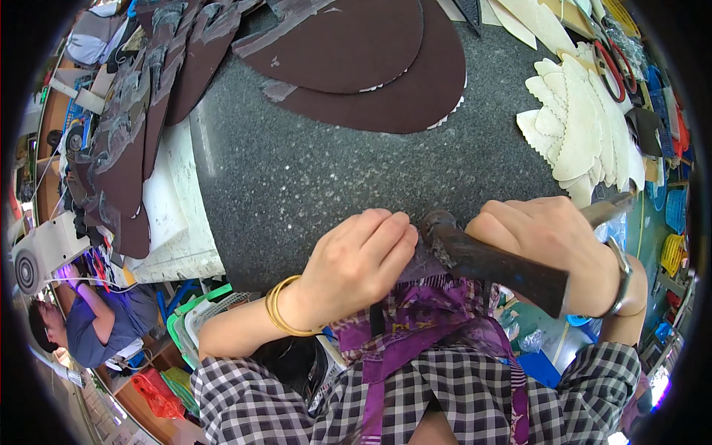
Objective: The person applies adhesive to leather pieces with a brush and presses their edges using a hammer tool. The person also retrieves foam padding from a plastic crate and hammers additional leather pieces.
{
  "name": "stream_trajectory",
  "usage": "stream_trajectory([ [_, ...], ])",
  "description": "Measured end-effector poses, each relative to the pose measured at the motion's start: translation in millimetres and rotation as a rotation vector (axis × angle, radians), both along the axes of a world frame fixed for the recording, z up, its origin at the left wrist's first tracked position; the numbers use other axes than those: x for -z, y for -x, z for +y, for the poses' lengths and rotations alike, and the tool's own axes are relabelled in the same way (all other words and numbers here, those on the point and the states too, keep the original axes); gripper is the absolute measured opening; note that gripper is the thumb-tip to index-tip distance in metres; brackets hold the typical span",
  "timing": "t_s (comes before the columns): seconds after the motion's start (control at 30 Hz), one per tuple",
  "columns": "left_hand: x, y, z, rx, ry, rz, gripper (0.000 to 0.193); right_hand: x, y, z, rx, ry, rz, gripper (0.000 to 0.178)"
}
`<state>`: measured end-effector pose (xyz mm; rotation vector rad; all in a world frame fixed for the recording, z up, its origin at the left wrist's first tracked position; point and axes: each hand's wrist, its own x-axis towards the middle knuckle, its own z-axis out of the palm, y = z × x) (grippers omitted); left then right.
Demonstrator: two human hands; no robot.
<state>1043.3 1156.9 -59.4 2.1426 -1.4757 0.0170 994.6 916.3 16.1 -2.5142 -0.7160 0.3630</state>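
Observation:
My right hand (545,233) is wrapped round the wooden handle of a hammer (512,271), whose dark, worn metal head lies across the front edge of the bench, close to my body. Just left of the hammer's narrow end, my left hand (360,259) is closed, its fingers curled down at the bench edge. Whatever the left fingers press or pinch is hidden beneath them. A small dark strip of material (421,265) shows between that hand and the hammer head. Large rounded dark brown pieces (371,111) overlap at the far side of the dark speckled work surface (319,167).
Cream scallop-edged pieces (575,122) lie fanned out at the right, beside red-handled scissors (612,70). More brown pieces (126,163) with greyish, shiny edges hang over the left side. Further left, another person (104,326) sits by a white machine (48,252).

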Motion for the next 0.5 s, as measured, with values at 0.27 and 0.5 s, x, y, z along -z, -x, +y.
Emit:
stream_trajectory([
  [0.27,-5.3,13.9,11.3,-0.071,-0.044,-0.076,0.023,-0.5,0.3,15.7,-0.07,-0.023,0.021,0.029],
  [0.5,4.6,-30.9,-34.1,0.519,-0.059,-0.212,0.02,-1.2,35.7,-19.4,0.181,0.022,0.076,0.024],
])
